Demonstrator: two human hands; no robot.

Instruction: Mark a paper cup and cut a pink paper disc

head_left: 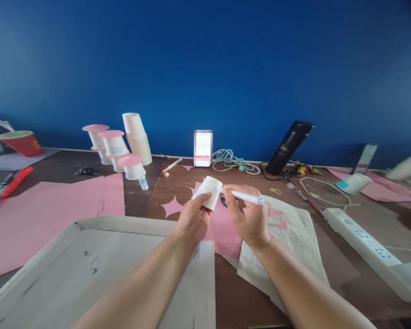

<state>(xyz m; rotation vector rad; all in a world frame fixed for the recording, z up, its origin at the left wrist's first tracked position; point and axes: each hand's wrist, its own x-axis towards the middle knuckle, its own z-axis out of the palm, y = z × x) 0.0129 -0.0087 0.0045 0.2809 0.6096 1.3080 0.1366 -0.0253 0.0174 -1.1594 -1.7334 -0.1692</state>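
My left hand [194, 218] is closed around a small white paper cup [209, 186], which it holds tilted above the table. In my right hand [250, 219] is a white marker [245, 197], gripped like a pen. Its tip end points left and is at the cup's side; whether it touches cannot be made out. Beneath both hands lies a pink paper sheet [222, 233], partly covered by them. Pink paper offcuts [173, 207] with curved edges lie left of the cup.
Paper cups with pink discs [115, 147] and stacked cups [137, 139] stand back left. A white tray [188, 228] lies front left. A phone [202, 148], a coiled cable [234, 163] and a leaning black flask [287, 148] line the wall. A power strip [366, 242] lies right.
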